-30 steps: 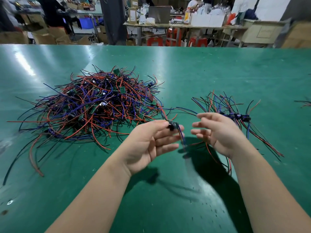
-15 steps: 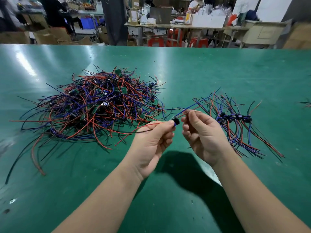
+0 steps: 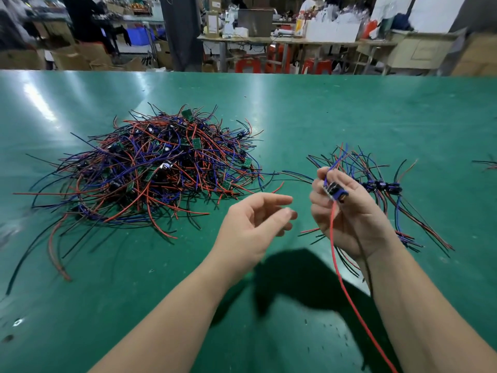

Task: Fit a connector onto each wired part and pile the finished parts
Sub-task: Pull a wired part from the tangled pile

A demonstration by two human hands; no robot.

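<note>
Your right hand (image 3: 349,222) is gripping a wired part (image 3: 336,191) and partly hiding the smaller pile (image 3: 384,185) behind it; your left hand (image 3: 255,224) is hovering open, empty, near the tangled wire heap (image 3: 150,168).

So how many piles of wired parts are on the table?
2: a big pile on the left and a small pile behind the right hand. Wires at the right edge may be a third.

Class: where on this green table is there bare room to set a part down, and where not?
Bare: the table's far strip beyond the big heap and small pile, and the near patch between heap and left forearm. Crowded: the gap between heap and pile, crossed by stray wires.
</note>
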